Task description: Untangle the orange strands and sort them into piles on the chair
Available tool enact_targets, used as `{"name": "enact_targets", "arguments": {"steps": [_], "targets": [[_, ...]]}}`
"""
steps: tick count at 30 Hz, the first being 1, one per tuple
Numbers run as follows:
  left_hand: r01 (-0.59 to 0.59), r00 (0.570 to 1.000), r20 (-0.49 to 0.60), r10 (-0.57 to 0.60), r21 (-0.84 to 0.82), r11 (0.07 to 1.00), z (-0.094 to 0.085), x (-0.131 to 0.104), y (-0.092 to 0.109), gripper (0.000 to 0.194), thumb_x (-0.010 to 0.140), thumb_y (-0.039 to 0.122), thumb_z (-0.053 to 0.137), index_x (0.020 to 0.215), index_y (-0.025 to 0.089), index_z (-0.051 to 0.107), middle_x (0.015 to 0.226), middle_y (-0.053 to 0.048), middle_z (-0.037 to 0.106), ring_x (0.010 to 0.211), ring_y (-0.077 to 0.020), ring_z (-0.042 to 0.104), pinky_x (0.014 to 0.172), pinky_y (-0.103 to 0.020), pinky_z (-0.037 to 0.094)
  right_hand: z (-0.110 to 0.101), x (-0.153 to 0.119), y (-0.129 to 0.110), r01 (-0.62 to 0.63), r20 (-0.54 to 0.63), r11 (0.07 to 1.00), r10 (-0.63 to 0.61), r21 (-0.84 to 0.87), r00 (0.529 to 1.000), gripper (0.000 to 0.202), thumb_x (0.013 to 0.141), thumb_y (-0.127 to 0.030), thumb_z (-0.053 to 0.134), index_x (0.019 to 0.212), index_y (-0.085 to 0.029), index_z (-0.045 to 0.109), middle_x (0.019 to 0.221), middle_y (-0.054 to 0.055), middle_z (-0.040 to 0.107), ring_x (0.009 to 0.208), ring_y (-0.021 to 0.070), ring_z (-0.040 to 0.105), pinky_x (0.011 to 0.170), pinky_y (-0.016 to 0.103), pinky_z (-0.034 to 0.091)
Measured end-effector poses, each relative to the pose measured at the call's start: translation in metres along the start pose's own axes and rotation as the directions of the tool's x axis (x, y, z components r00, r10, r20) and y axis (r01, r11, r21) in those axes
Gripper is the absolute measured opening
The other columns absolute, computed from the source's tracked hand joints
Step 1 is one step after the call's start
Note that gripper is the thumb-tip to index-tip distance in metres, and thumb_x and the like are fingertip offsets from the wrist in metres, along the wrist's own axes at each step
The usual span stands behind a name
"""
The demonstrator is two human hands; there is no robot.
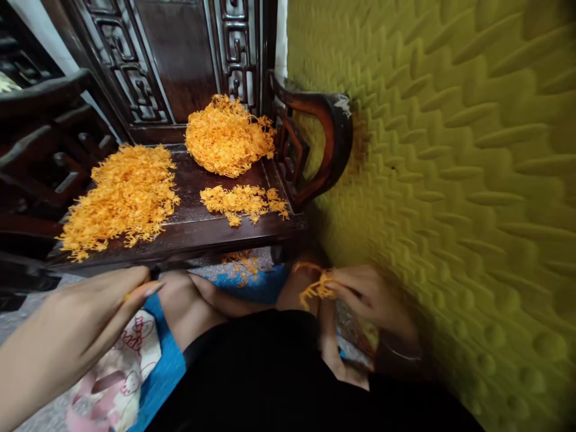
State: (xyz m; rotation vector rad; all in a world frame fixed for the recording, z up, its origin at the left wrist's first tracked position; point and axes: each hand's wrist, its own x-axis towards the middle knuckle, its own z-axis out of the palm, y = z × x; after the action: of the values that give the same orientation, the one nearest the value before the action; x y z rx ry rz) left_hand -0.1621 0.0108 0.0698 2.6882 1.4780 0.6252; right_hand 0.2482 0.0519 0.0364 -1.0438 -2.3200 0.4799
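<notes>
Left hand (92, 309), orange bit (131, 294) mostly hidden

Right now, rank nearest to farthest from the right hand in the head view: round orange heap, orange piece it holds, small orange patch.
1. Orange piece, in the right hand.
2. Small orange patch, front right of the seat.
3. Round orange heap, behind that patch.

Yellow-green embossed wall (450, 180) | dark carved wooden chair (189, 183) | grey speckled floor (22, 330)
</notes>
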Motion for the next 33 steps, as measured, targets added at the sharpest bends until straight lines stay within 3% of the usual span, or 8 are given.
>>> {"name": "enact_targets", "arguments": {"steps": [5,10,13,16,20,24,29,33], "targets": [[0.001,0.994,0.11,-0.007,0.057,0.998,0.031,0.066,0.005,0.035,0.099,0.042,0.032,0.071,0.021,0.039,0.064,0.001,0.05,0.058,-0.016,0.053,0.057,-0.029,0.042,0.02,0.019,-0.011,-0.124,-0.09,0.989,0.132,0.085,0.987,0.034,0.096,-0.032,0.043,0.065,-0.02,0.052,0.054,-0.003,0.047,0.048,0.0099,0.042,0.051,0.026,0.032],[-0.077,0.996,0.059,0.062,0.303,0.95,0.084,0.157,-0.013,0.033,0.099,0.037,0.028,0.092,0.014,0.051,0.089,-0.012,0.056,0.081,-0.0246,0.056,0.073,-0.035,0.045,0.031,0.029,-0.011,-0.297,-0.239,0.927,0.349,0.228,0.906,0.032,0.094,-0.036,0.046,0.068,-0.02,0.053,0.056,-0.003,0.045,0.05,0.0107,0.04,0.052,0.026,0.031],[-0.131,0.991,0.062,0.117,0.331,0.935,0.119,0.203,-0.026,0.034,0.098,0.03,0.028,0.101,0.01,0.055,0.099,-0.017,0.055,0.094,-0.0293,0.053,0.082,-0.039,0.043,0.043,0.038,-0.003,-0.331,-0.29,0.872,0.442,0.36,0.849,0.032,0.093,-0.041,0.046,0.074,-0.019,0.058,0.06,-0.001,0.047,0.055,0.012,0.042,0.052,0.025,0.032],[-0.126,0.989,0.11,0.1,0.26,0.957,0.148,0.231,-0.032,0.033,0.096,0.028,0.034,0.112,0.007,0.055,0.105,-0.02,0.055,0.101,-0.0313,0.052,0.086,-0.041,0.042,0.054,0.048,0.005,-0.34,-0.282,0.82,0.499,0.461,0.82,0.034,0.092,-0.046,0.046,0.076,-0.019,0.059,0.059,-0.002,0.044,0.056,0.0119,0.041,0.052,0.024,0.033],[-0.08,0.973,0.226,0.037,0.183,0.98,0.17,0.242,-0.036,0.038,0.093,0.028,0.043,0.121,0.006,0.053,0.11,-0.02,0.056,0.106,-0.0328,0.051,0.088,-0.043,0.043,0.061,0.057,0.012,-0.336,-0.223,0.769,0.519,0.544,0.825,0.036,0.091,-0.048,0.048,0.073,-0.018,0.059,0.059,-0.002,0.045,0.058,0.0119,0.045,0.053,0.023,0.036],[-0.097,0.979,0.184,0.088,0.04,0.995,0.163,0.234,-0.03,0.039,0.094,0.033,0.043,0.123,0.009,0.054,0.118,-0.019,0.057,0.116,-0.032,0.048,0.096,-0.046,0.041,0.068,0.063,0.02,-0.326,-0.197,0.759,0.507,0.564,0.839,0.037,0.09,-0.046,0.049,0.071,-0.017,0.06,0.064,0.0,0.054,0.062,0.0129,0.051,0.059,0.024,0.041],[-0.255,0.966,-0.065,0.251,-0.426,0.868,0.112,0.199,0.007,0.043,0.099,0.04,0.032,0.135,0.018,0.042,0.131,-0.011,0.055,0.118,-0.0204,0.052,0.101,-0.036,0.041,0.078,0.07,0.021,-0.337,-0.163,0.8,0.467,0.496,0.869,0.036,0.089,-0.045,0.052,0.071,-0.016,0.062,0.066,0.0,0.059,0.063,0.0132,0.052,0.059,0.024,0.04],[-0.406,0.903,0.095,0.419,-0.131,0.904,0.092,0.165,0.034,0.047,0.092,0.051,0.046,0.122,0.015,0.053,0.112,-0.012,0.062,0.102,-0.0259,0.057,0.086,-0.038,0.045,0.075,0.074,0.009,-0.327,-0.109,0.857,0.398,0.398,0.911,0.035,0.091,-0.043,0.051,0.071,-0.015,0.062,0.059,-0.002,0.052,0.057,0.0113,0.044,0.053,0.023,0.033]]}}
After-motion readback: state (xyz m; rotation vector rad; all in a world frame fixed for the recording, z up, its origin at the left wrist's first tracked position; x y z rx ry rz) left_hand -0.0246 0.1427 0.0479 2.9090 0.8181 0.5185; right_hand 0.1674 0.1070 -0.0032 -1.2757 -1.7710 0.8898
